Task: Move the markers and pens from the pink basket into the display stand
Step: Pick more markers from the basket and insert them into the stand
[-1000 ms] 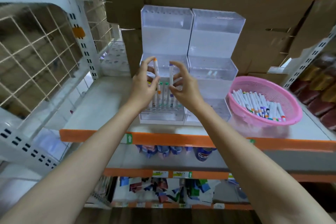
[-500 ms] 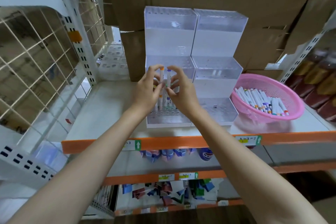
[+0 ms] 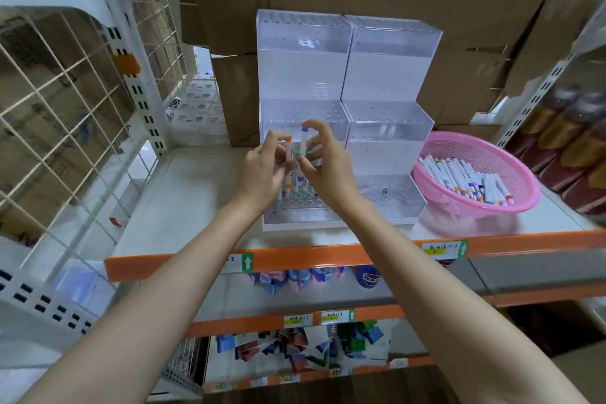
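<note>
The left hand (image 3: 262, 174) grip pinches an orange-capped marker (image 3: 288, 154), right hand (image 3: 331, 167) a purple-capped marker (image 3: 304, 144): probably light, stiff, slick; hold mid-barrel, display stand (image 3: 301, 75) holes below each grip.

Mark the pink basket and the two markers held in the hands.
pink basket (image 3: 472, 146): head view, on the back mesh wall.
orange-capped marker (image 3: 289, 153): head view, on the white barrel below the cap.
purple-capped marker (image 3: 304, 143): head view, on the white barrel below the cap.
</note>
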{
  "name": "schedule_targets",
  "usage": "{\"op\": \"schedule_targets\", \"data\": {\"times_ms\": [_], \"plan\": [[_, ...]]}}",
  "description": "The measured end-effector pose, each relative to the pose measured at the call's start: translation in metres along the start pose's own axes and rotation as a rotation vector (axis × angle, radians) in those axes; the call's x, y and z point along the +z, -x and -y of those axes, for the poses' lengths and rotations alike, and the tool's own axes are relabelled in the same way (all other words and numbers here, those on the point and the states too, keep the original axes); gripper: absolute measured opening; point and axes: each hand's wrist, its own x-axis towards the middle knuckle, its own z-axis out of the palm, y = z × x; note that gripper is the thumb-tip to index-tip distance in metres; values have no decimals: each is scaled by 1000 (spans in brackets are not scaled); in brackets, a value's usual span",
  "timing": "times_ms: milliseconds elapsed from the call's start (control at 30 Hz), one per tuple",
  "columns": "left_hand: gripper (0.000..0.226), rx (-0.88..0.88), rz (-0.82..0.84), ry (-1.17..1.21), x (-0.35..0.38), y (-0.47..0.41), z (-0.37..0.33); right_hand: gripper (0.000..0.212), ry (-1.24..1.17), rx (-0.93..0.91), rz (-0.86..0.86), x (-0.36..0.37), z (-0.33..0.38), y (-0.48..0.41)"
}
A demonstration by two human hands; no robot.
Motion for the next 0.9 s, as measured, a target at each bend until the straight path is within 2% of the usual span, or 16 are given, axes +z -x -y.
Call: {"op": "schedule_targets", "data": {"times_ms": [67,167,333,900], "plan": [[45,14,-6,-26,1,0,0,49,0,-7,4,1,1,0],[25,35,-31,-98,0,2,1,50,0,-9,16,4,2,0],[12,102,15,-184,-1,3,3,48,6,3,22,7,1,1],[15,107,92,-258,-2,5,5,50,56,5,27,5,-3,4]]}}
